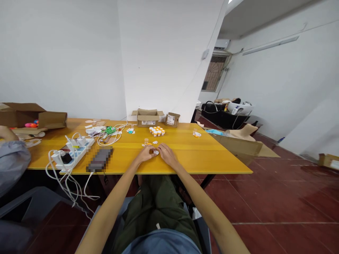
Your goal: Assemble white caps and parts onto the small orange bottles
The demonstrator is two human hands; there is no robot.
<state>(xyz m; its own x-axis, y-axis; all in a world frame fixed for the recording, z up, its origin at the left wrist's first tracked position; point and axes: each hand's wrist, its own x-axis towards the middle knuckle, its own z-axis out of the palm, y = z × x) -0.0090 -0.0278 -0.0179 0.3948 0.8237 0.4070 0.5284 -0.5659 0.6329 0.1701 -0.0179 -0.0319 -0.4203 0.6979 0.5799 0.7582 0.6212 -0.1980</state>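
Observation:
Over the table, a small white round cap-like disc (156, 152) sits between my two hands. The thumb and fingers of my left hand (144, 154) are closed on its left side. My right hand (167, 155) has its bent fingers against the other side; its fingertips are partly hidden. Just beyond them lie a clear small cup (146, 140), an orange ring (149, 144) and several small white pieces (155, 142). Farther back stands a cluster of orange bottles with white caps (157, 131).
An open cardboard box (147, 121) and a smaller box (172, 120) stand by the wall. A phone (100, 159) and a power strip (76, 155) with trailing white cables lie left on the yellow table (206, 158). Another person's sleeve (13, 164) shows far left.

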